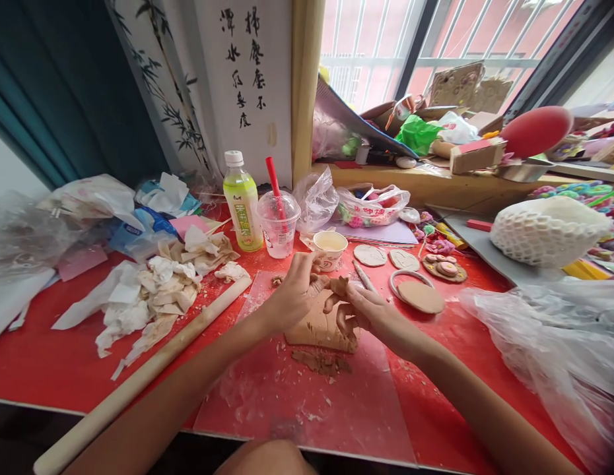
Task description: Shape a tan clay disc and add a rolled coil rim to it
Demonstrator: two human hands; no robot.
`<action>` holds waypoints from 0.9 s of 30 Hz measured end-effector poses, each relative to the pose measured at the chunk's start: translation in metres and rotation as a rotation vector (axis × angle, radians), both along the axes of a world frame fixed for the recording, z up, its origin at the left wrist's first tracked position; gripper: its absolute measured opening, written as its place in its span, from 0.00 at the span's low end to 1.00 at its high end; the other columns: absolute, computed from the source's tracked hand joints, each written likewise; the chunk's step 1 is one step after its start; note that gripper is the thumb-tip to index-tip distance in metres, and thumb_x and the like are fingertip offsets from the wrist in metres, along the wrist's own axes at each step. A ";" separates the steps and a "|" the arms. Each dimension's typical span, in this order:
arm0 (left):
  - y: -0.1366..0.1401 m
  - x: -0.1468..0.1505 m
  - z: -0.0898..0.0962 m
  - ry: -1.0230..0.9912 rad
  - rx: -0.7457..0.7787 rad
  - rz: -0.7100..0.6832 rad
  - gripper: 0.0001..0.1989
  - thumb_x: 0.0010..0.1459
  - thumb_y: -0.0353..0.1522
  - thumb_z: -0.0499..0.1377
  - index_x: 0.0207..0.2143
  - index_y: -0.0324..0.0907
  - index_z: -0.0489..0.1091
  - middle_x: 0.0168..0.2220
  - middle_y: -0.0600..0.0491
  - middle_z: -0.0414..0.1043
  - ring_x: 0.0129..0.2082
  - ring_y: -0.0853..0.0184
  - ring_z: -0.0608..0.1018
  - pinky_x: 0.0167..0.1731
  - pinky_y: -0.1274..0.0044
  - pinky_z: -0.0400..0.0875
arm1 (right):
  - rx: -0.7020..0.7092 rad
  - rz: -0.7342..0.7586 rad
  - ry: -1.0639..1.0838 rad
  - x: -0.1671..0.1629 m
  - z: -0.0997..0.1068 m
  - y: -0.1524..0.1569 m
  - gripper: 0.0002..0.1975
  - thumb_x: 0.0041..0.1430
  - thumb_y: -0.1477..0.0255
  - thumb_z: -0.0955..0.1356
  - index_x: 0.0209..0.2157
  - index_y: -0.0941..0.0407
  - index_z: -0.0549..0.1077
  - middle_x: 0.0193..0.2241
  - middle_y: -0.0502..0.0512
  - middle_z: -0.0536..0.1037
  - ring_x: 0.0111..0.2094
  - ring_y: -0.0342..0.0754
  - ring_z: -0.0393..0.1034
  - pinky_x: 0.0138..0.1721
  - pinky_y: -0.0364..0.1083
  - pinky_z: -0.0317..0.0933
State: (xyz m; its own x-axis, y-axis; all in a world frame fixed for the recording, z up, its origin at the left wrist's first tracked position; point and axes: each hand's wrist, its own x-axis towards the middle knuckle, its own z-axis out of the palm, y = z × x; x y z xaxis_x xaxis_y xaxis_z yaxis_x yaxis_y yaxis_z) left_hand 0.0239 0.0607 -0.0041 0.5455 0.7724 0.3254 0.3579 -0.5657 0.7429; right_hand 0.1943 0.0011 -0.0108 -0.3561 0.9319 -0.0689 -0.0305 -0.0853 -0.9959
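A small lump of brown clay (339,285) is pinched in the fingertips of my right hand (366,309). My left hand (296,293) comes up to it from the other side, its thumb and fingers closed at the lump's edge. Below both hands lies a thick slab of brown clay (319,333), partly hidden by my fingers. Flattened clay scraps (321,363) lie just in front of the slab on a clear plastic sheet (307,409). Beyond my hands stands a paper cup (330,249) of pale liquid. A pointed tool (365,276) lies beside my right hand.
A long rolling pin (148,369) lies diagonally at left, near crumpled tissues (158,290). A drink bottle (241,204) and a plastic cup with straw (278,227) stand behind. At right are a clay disc (420,297), a ring (393,284) and plastic wrap (535,349).
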 end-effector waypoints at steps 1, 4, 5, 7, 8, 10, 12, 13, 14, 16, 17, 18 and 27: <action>0.000 0.000 0.000 0.006 0.002 -0.036 0.20 0.62 0.36 0.48 0.56 0.42 0.54 0.53 0.45 0.59 0.52 0.65 0.67 0.52 0.70 0.63 | 0.000 0.024 -0.021 0.000 0.000 -0.001 0.22 0.61 0.52 0.57 0.41 0.56 0.66 0.33 0.53 0.69 0.26 0.39 0.63 0.26 0.41 0.60; -0.001 -0.001 0.003 0.116 0.050 -0.205 0.16 0.60 0.33 0.52 0.51 0.42 0.60 0.52 0.47 0.63 0.55 0.63 0.65 0.54 0.68 0.61 | 0.051 0.056 -0.165 -0.002 -0.002 -0.001 0.28 0.61 0.49 0.53 0.37 0.58 0.68 0.28 0.52 0.69 0.23 0.39 0.61 0.24 0.42 0.59; -0.001 -0.002 0.003 0.171 0.076 -0.247 0.15 0.59 0.32 0.52 0.50 0.42 0.61 0.51 0.48 0.66 0.53 0.63 0.66 0.53 0.68 0.62 | 0.079 0.045 -0.215 -0.003 -0.002 0.000 0.27 0.60 0.49 0.54 0.35 0.58 0.68 0.27 0.52 0.68 0.23 0.40 0.60 0.24 0.41 0.57; -0.003 -0.003 0.004 0.258 0.129 -0.270 0.14 0.58 0.32 0.53 0.48 0.41 0.62 0.47 0.48 0.68 0.49 0.63 0.69 0.49 0.69 0.65 | 0.125 0.014 -0.268 -0.004 -0.002 0.000 0.23 0.57 0.51 0.61 0.34 0.58 0.68 0.27 0.51 0.68 0.24 0.40 0.60 0.24 0.41 0.54; -0.004 -0.003 0.004 0.290 0.158 -0.258 0.14 0.58 0.33 0.54 0.47 0.40 0.62 0.46 0.47 0.69 0.47 0.63 0.70 0.47 0.69 0.66 | 0.146 -0.001 -0.286 -0.005 -0.002 0.000 0.20 0.54 0.53 0.65 0.34 0.58 0.68 0.27 0.50 0.67 0.26 0.40 0.59 0.25 0.41 0.53; -0.006 -0.003 0.003 0.333 0.215 -0.214 0.14 0.57 0.37 0.55 0.43 0.38 0.63 0.42 0.47 0.70 0.42 0.63 0.71 0.41 0.71 0.67 | 0.220 -0.023 -0.392 -0.007 0.000 -0.001 0.17 0.54 0.56 0.67 0.32 0.57 0.68 0.26 0.48 0.66 0.27 0.41 0.58 0.26 0.41 0.51; -0.008 -0.003 0.000 0.348 0.260 -0.190 0.15 0.55 0.42 0.55 0.38 0.39 0.62 0.37 0.48 0.70 0.36 0.64 0.72 0.35 0.73 0.67 | 0.299 -0.035 -0.534 -0.008 0.001 -0.003 0.17 0.58 0.57 0.63 0.26 0.57 0.65 0.23 0.47 0.63 0.25 0.41 0.56 0.26 0.42 0.49; -0.008 -0.003 -0.003 0.358 0.297 -0.183 0.16 0.55 0.44 0.55 0.36 0.39 0.62 0.36 0.49 0.70 0.34 0.65 0.72 0.33 0.74 0.67 | 0.329 -0.041 -0.594 -0.009 0.002 -0.004 0.19 0.60 0.58 0.61 0.23 0.57 0.63 0.21 0.46 0.62 0.25 0.41 0.55 0.26 0.42 0.48; -0.009 -0.003 -0.005 0.372 0.345 -0.177 0.17 0.55 0.45 0.54 0.36 0.40 0.61 0.34 0.50 0.70 0.33 0.65 0.72 0.31 0.75 0.66 | 0.347 -0.047 -0.631 -0.009 0.001 -0.004 0.20 0.61 0.59 0.59 0.21 0.56 0.61 0.20 0.46 0.61 0.24 0.41 0.55 0.26 0.42 0.47; -0.009 -0.002 -0.009 0.414 0.455 -0.159 0.15 0.58 0.44 0.51 0.35 0.40 0.60 0.32 0.51 0.70 0.31 0.66 0.73 0.29 0.76 0.64 | 0.352 -0.060 -0.641 -0.009 0.000 -0.005 0.21 0.62 0.60 0.58 0.19 0.56 0.58 0.19 0.46 0.60 0.23 0.41 0.54 0.26 0.43 0.46; -0.009 -0.002 -0.010 0.434 0.500 -0.149 0.14 0.60 0.42 0.50 0.35 0.39 0.61 0.31 0.51 0.70 0.31 0.65 0.73 0.29 0.76 0.63 | 0.355 -0.069 -0.643 -0.009 -0.001 -0.005 0.21 0.62 0.60 0.58 0.20 0.56 0.58 0.18 0.46 0.60 0.23 0.41 0.54 0.26 0.43 0.46; -0.008 -0.002 -0.010 0.447 0.531 -0.141 0.13 0.60 0.41 0.49 0.34 0.39 0.61 0.31 0.51 0.70 0.31 0.65 0.73 0.29 0.75 0.63 | 0.357 -0.082 -0.643 -0.008 -0.002 -0.005 0.20 0.62 0.59 0.58 0.20 0.56 0.59 0.18 0.46 0.61 0.23 0.41 0.55 0.26 0.43 0.47; -0.013 -0.003 -0.001 0.348 0.631 -0.177 0.09 0.61 0.30 0.46 0.32 0.41 0.65 0.28 0.55 0.69 0.28 0.70 0.71 0.27 0.78 0.60 | 0.285 -0.112 -0.500 -0.006 0.000 -0.008 0.24 0.63 0.56 0.55 0.20 0.56 0.61 0.11 0.46 0.63 0.13 0.37 0.52 0.19 0.41 0.48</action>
